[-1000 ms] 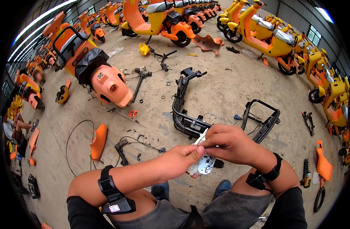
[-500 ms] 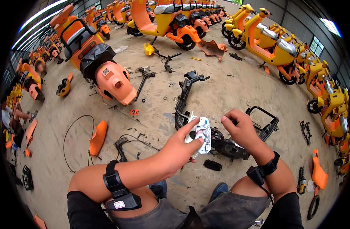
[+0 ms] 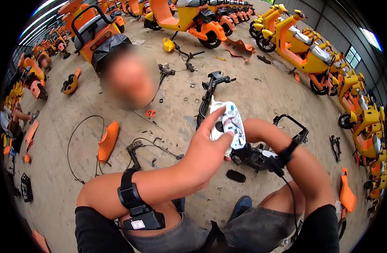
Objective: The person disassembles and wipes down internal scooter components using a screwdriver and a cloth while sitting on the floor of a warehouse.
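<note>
Both my hands hold up a white plastic panel [image 3: 230, 123] with wiring and a dark round part on the side facing me. My left hand [image 3: 204, 154] grips its left edge, with the index finger along the top and the thumb pressed on the face. My right hand [image 3: 249, 128] is mostly hidden behind the panel's right side, with only the wrist and a black strap showing. Below the panel, a black scooter frame [image 3: 213, 82] with a rear rack [image 3: 292, 128] lies on the concrete floor.
A small black oblong part [image 3: 235, 176] lies by my knee. An orange fairing [image 3: 107, 141] and loose cables [image 3: 75, 147] are on the left. Orange scooters [image 3: 189, 19] line the back and yellow ones [image 3: 305, 52] the right. Another person [image 3: 12, 120] sits at the far left.
The white panel has come up from near my lap toward my face and turned its wired side to me. Both hands rose with it.
</note>
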`<state>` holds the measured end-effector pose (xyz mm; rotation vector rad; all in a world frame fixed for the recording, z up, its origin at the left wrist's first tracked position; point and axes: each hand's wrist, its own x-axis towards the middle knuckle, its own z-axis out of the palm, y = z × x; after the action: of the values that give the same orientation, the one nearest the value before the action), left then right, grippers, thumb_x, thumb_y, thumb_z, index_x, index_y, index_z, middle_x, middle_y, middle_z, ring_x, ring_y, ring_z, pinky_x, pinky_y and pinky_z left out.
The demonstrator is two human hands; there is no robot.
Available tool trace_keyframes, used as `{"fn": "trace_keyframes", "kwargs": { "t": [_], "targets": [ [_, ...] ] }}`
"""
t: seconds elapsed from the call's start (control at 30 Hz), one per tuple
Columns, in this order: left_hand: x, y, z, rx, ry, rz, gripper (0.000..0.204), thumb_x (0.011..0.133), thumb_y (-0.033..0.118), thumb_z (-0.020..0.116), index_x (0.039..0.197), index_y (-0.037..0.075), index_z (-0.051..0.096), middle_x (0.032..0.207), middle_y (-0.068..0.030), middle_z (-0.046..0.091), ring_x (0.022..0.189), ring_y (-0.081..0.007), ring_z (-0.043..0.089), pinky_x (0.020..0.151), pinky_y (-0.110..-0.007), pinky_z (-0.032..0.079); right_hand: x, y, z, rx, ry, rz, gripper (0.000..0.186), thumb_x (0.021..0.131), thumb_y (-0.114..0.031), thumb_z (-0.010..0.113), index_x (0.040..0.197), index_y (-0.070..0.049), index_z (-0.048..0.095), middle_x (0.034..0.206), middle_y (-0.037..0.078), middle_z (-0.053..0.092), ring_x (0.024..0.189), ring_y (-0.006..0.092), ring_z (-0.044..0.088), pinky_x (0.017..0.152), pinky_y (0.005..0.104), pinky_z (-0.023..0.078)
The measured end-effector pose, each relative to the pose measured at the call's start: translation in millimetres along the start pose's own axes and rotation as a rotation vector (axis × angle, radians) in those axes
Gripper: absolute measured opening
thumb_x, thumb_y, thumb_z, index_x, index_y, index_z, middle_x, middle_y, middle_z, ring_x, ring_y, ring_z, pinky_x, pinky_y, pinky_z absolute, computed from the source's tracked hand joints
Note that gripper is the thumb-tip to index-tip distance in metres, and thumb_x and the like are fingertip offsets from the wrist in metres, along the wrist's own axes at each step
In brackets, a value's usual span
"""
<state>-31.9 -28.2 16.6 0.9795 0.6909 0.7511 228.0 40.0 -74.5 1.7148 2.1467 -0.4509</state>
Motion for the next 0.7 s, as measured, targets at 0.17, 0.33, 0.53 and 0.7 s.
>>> {"fn": "trace_keyframes", "kwargs": {
  "t": [0.17,0.33,0.53,0.7],
  "targets": [
    [0,0,2,-0.061,-0.025,0.058,0.057,0.096,0.008,0.055,0.149,0.014,0.036,0.117,-0.0047,0.060,0.089,-0.0096,0.059,0.065,-0.028,0.051,64,11,168,0.178,0.172,0.194,0.026,0.080,-0.021,0.061,0.097,-0.005,0.073,0.100,0.018,0.070,0.094,0.0355,0.067,0.081,0.0439,0.055],
    [-3,2,-6,0.005,0.009,0.023,0.055,0.097,0.009,0.056,0.148,0.015,0.038,0.119,-0.0024,0.059,0.092,-0.0083,0.059,0.066,-0.028,0.050,70,-71,326,0.375,-0.032,0.152,0.025,0.081,-0.018,0.060,0.098,-0.005,0.073,0.103,0.019,0.070,0.098,0.0356,0.066,0.084,0.0439,0.054],
    [-7,5,-8,0.047,0.008,-0.035,0.047,0.097,0.012,0.056,0.143,0.012,0.044,0.121,-0.0017,0.058,0.095,-0.0094,0.058,0.071,-0.029,0.049,52,-112,392,0.430,-0.096,0.156,0.024,0.082,-0.014,0.059,0.099,-0.004,0.072,0.108,0.019,0.069,0.103,0.0359,0.065,0.086,0.0439,0.053],
    [-5,2,-12,0.035,0.014,-0.036,0.046,0.097,0.012,0.056,0.141,0.011,0.045,0.121,-0.0018,0.058,0.094,-0.0094,0.058,0.071,-0.028,0.049,52,-122,390,0.418,-0.090,0.178,0.024,0.083,-0.012,0.058,0.101,-0.003,0.072,0.111,0.019,0.068,0.106,0.0361,0.064,0.088,0.0439,0.053]
  ]
}}
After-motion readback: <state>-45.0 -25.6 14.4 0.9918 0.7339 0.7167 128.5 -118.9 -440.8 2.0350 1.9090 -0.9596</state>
